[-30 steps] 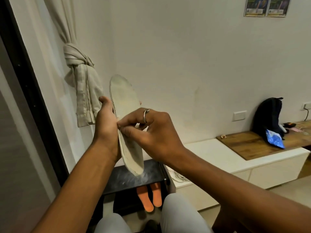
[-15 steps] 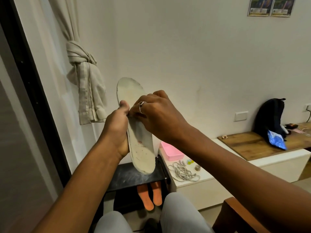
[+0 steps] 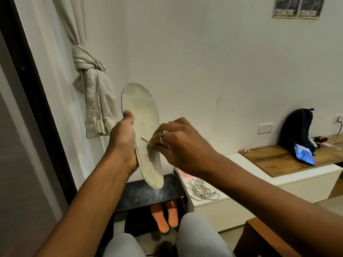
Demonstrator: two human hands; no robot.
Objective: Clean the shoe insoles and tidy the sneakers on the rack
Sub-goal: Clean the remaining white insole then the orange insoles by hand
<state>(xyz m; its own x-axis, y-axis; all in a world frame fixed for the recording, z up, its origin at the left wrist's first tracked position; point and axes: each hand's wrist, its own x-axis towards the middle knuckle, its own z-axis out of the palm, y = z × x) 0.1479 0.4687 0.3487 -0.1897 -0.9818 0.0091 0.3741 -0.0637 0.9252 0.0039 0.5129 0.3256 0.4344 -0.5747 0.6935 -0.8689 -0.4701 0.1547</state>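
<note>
A worn white insole [image 3: 141,106] stands nearly upright in front of me, toe up, heel just above the black shoe rack [image 3: 148,197]. My left hand [image 3: 123,138] grips its left edge at the middle, thumb on the face. My right hand [image 3: 178,145], with a ring, has its fingertips pinched on a small pale object pressed against the insole's face; what that object is I cannot tell. White dust lies on the rack top below the heel. Two orange insoles [image 3: 163,217] lie on the lower shelf. No sneakers show.
A white bench [image 3: 250,169] right of the rack carries grey laces [image 3: 201,190] and a pink box [image 3: 186,175], partly hidden. Farther right are a wooden top, a black backpack [image 3: 297,127] and a blue packet [image 3: 304,153]. A knotted curtain [image 3: 92,97] hangs left. My knees are below.
My right hand slid down the insole's face from near the toe area to the middle. The insole stays in my left hand and now tilts slightly more open toward me.
</note>
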